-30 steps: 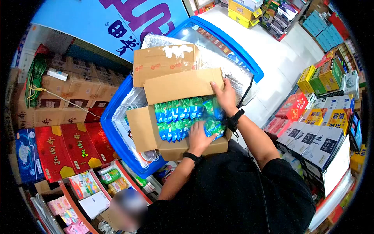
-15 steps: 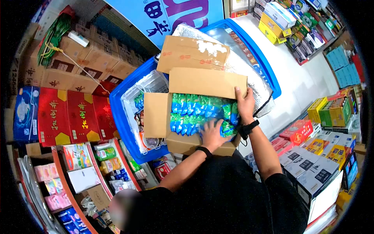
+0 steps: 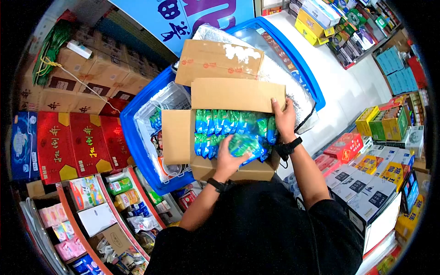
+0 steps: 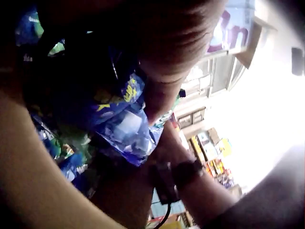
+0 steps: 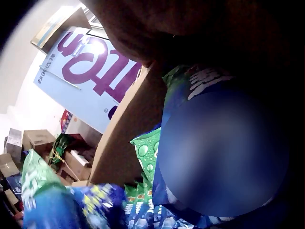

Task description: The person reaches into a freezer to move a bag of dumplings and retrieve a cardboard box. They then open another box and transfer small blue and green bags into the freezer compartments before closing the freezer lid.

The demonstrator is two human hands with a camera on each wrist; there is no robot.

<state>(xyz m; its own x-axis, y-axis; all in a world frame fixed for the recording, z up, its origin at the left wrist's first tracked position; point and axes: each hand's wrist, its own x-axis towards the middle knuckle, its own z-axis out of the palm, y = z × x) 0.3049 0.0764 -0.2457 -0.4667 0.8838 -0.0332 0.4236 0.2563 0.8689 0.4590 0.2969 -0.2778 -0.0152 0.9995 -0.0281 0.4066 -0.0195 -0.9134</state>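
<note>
My left hand grips a green and blue plastic packet above the front row in an open cardboard box. The packet's blue, crinkled end shows beneath the fingers in the left wrist view. Two rows of similar packets stand packed in the box. At the box's back right corner, my right hand holds the raised back flap, thumb on its inner face. Close to the right wrist camera, a blurred blue packet hides much of the box interior.
Beneath the box is a blue-rimmed chest with wire baskets inside. Behind the box lie another carton and silver foil sheeting. Red boxes and goods shelves stand left; stacked cartons stand right.
My left hand has gone from reaching among the packets to gripping one and raising it over the row. The right hand stays at the flap. The head view has shifted.
</note>
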